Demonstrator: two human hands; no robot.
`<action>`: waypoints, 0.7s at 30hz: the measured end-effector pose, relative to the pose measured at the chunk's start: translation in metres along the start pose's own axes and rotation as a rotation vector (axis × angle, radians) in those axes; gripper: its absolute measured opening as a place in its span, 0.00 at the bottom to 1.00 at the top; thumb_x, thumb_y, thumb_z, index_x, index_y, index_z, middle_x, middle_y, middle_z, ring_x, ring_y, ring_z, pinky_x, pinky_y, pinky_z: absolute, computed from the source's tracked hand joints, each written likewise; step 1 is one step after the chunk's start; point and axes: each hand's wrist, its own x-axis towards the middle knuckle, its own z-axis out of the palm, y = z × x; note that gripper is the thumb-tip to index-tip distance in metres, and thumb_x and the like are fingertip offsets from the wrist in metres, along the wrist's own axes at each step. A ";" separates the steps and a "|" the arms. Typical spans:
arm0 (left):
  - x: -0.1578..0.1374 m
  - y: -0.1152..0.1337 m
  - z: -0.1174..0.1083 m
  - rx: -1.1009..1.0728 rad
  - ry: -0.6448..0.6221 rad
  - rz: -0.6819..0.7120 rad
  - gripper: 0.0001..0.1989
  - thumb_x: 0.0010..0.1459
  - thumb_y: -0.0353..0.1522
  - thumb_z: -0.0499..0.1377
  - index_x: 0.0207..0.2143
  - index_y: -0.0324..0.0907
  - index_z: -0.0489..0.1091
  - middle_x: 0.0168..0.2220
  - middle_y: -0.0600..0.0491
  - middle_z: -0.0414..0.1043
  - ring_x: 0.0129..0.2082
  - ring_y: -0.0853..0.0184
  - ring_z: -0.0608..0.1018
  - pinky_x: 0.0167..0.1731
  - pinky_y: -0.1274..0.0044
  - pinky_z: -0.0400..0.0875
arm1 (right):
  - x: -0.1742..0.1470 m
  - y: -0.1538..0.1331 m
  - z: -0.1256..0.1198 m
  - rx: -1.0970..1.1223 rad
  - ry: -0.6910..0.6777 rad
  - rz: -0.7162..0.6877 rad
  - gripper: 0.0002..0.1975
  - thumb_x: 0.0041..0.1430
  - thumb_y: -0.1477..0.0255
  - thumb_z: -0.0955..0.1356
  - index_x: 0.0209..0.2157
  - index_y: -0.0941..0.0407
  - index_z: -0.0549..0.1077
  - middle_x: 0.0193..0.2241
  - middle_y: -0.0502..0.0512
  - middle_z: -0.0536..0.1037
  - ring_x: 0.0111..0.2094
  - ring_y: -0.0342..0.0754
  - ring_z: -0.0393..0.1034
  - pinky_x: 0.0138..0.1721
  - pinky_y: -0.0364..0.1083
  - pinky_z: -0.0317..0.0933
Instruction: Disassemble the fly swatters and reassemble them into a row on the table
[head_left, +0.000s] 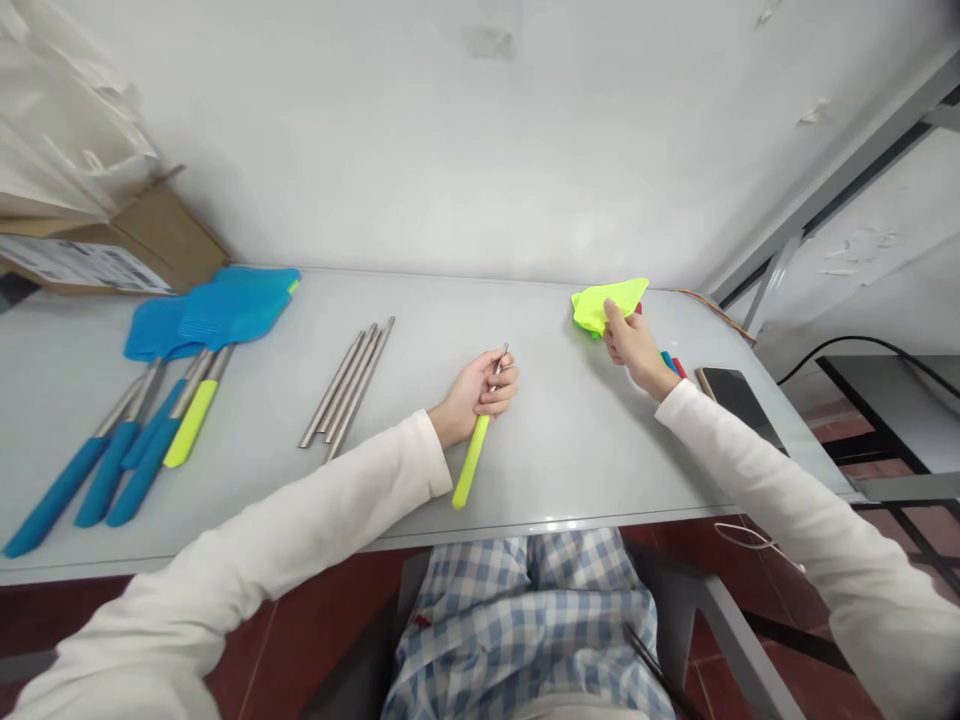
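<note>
My left hand [484,392] is closed around a metal rod with a yellow-green handle [470,465], held above the middle of the table. The handle points down toward the table's front edge, and the thin rod tip sticks out above my fingers. Farther right, my right hand [631,345] pinches a yellow-green fly swatter head [613,303] near the back edge. Whether it is one head or a small stack, I cannot tell. To the left of my left hand, several bare metal rods [349,385] lie side by side.
Blue fly swatters [225,312] with blue handles [139,480] lie overlapping at the left, one with a yellow-green handle [191,425]. Behind them stands a cardboard box [161,240]. A dark phone [739,400] lies at the right, beside my right forearm. A white wall [420,150] borders the table.
</note>
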 end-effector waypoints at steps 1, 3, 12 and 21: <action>0.000 -0.001 0.000 -0.021 -0.004 0.003 0.16 0.69 0.31 0.44 0.26 0.41 0.58 0.18 0.63 0.45 0.09 0.79 0.48 0.05 0.87 0.38 | 0.003 -0.003 -0.001 -0.036 -0.023 0.031 0.27 0.63 0.51 0.64 0.22 0.52 0.49 0.16 0.41 0.49 0.16 0.35 0.39 0.15 0.40 0.35; -0.002 -0.002 -0.001 -0.065 -0.013 0.022 0.17 0.70 0.32 0.44 0.27 0.40 0.59 0.18 0.63 0.46 0.10 0.79 0.50 0.06 0.87 0.40 | 0.010 -0.009 -0.006 -0.093 -0.041 0.091 0.26 0.65 0.54 0.64 0.22 0.52 0.48 0.16 0.41 0.49 0.15 0.35 0.39 0.16 0.39 0.34; -0.002 0.000 -0.001 -0.294 0.002 0.114 0.15 0.68 0.33 0.47 0.27 0.40 0.59 0.20 0.60 0.51 0.14 0.79 0.57 0.12 0.87 0.54 | 0.017 -0.023 -0.040 -0.550 -0.069 0.372 0.36 0.65 0.42 0.46 0.32 0.56 0.66 0.16 0.47 0.57 0.15 0.42 0.47 0.20 0.43 0.43; -0.016 0.009 0.006 -0.366 0.086 0.346 0.21 0.66 0.30 0.52 0.21 0.43 0.48 0.17 0.64 0.43 0.11 0.81 0.51 0.10 0.87 0.45 | -0.123 -0.044 0.054 -0.568 -0.537 -0.144 0.19 0.70 0.53 0.57 0.40 0.54 0.63 0.25 0.51 0.73 0.29 0.49 0.70 0.36 0.46 0.59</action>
